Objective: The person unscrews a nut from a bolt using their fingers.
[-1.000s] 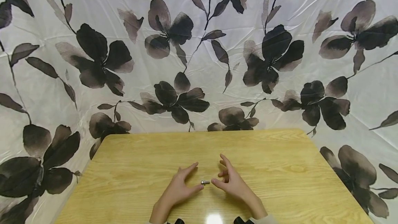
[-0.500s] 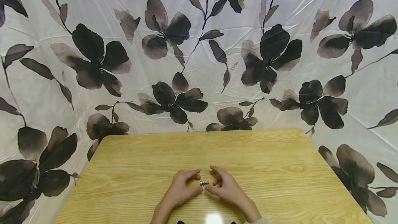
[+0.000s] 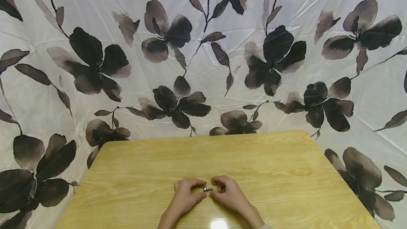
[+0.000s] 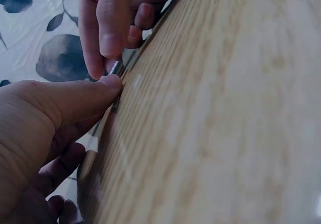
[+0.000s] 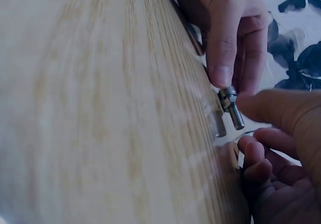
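A small metal bolt [image 3: 208,189] with a nut near its head lies on the wooden tabletop between both hands, head toward the left one. My left hand [image 3: 186,193] curves about the head end, thumb and index finger on either side; a slight gap shows from above. In the right wrist view the left thumb tip sits right by the bolt [image 5: 232,106] head. My right hand [image 3: 229,195] is at the threaded end, thumb and index finger spread apart, nothing between them. In the left wrist view the left thumb [image 4: 80,96] hides most of the bolt.
The light wooden table [image 3: 143,162] has rounded far corners. Behind it and at both sides hangs a white cloth [image 3: 203,63] with dark flowers. A bright reflection lies on the tabletop near the front.
Both hands have come closer round the bolt, their thumbs and index fingers narrowing toward each other. The right hand has shifted left. The bolt stays on the table; the head view has turned slightly.
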The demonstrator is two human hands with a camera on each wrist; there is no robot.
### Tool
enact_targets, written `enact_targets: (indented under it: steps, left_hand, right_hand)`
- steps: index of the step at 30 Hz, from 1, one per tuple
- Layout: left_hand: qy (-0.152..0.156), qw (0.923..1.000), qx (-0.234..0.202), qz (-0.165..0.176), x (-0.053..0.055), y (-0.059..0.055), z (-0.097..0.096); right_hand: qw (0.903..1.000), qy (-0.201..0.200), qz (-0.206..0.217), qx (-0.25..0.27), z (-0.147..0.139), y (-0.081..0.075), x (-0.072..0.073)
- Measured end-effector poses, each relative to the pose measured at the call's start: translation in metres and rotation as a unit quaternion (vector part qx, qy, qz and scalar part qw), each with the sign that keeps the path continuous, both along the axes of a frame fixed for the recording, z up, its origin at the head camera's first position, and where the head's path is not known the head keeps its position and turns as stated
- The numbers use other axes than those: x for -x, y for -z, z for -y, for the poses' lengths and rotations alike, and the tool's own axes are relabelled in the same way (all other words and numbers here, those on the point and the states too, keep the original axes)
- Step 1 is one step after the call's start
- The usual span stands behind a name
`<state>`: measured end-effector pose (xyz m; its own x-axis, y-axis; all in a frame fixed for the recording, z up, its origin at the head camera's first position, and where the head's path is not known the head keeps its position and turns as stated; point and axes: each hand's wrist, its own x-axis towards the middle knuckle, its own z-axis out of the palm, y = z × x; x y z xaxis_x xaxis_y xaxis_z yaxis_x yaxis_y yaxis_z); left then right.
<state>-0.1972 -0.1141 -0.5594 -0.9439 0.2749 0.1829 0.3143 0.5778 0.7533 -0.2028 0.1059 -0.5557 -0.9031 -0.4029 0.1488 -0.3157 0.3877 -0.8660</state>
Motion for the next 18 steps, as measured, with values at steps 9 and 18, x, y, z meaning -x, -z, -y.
enact_targets:
  steps: [9,18]
  left_hand:
    - [-0.004,1.0,-0.006,0.006,0.0002,0.0004,-0.0028]
    - [-0.005,0.9998,-0.02,0.004,0.0023,0.0011,-0.0036]
  right_hand:
    - [0.9999,0.015,-0.008,-0.001,0.0025,-0.0004,-0.0026]
    - [0.9995,0.029,-0.013,-0.008,0.0054,0.0039,-0.0002]
